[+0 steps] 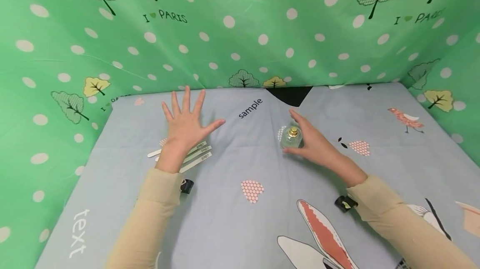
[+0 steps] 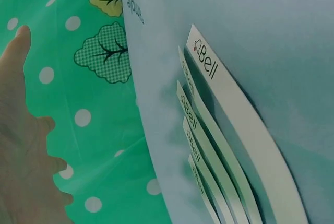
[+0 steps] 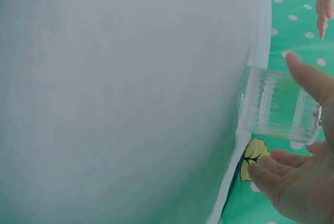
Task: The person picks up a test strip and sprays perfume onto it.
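A clear glass perfume bottle (image 1: 289, 140) with a gold spray neck stands upright on the cloth, right of centre. My right hand (image 1: 318, 146) is at its right side, thumb and fingers parted around it. In the right wrist view a gap shows between the bottle (image 3: 276, 104) and the lower fingers; whether the thumb touches the glass I cannot tell. On the left, my left hand (image 1: 183, 129) is spread wide with nothing in it. Beneath its wrist, partly covered, several paper strips (image 1: 196, 163) lie fanned out. The left wrist view shows "Bell" printed on the strips (image 2: 242, 114).
A grey-blue printed cloth (image 1: 225, 219) covers the table. Green dotted fabric (image 1: 210, 48) rises behind it and at both sides. Small black devices sit at the left cuff (image 1: 186, 186) and the right cuff (image 1: 344, 203).
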A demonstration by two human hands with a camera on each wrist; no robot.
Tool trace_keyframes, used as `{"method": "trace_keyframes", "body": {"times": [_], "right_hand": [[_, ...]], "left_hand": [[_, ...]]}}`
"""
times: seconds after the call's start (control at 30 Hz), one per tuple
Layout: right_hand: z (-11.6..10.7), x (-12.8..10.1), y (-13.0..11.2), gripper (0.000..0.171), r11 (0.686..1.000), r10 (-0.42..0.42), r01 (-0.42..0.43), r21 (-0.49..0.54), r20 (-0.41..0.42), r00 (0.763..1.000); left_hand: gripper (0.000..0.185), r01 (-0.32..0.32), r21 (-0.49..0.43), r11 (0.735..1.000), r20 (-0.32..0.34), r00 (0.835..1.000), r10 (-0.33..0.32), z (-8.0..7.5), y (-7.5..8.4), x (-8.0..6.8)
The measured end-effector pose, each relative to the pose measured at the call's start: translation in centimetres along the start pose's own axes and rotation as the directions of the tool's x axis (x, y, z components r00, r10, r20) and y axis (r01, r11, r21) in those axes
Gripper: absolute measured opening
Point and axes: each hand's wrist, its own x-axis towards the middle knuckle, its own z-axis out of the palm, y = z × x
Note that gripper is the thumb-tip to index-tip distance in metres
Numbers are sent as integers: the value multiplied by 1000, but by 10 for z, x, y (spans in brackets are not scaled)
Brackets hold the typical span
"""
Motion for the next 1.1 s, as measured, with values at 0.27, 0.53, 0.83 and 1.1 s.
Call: {"method": "trace_keyframes", "body": {"times": [0.27,0.53,0.83,1.1], "right_hand": [[4,-4,-5,92,992,48,-42,118,-48,998],[6,-5,-6,58,985,114,-103,142,-76,991],[7,-3,-5,56,985,122,-112,128,-74,990],[5,-2,-6,57,984,139,-130,125,-62,988]], "left_hand": [[104,2,13,1000,-2,1000,-2,0,0,-3],[105,14,-22,1000,-6,1000,-14,-5,0,-11],[102,56,-124,991,37,998,-52,-11,1,-32],[105,94,-235,967,83,994,-76,-14,-4,-46]]}}
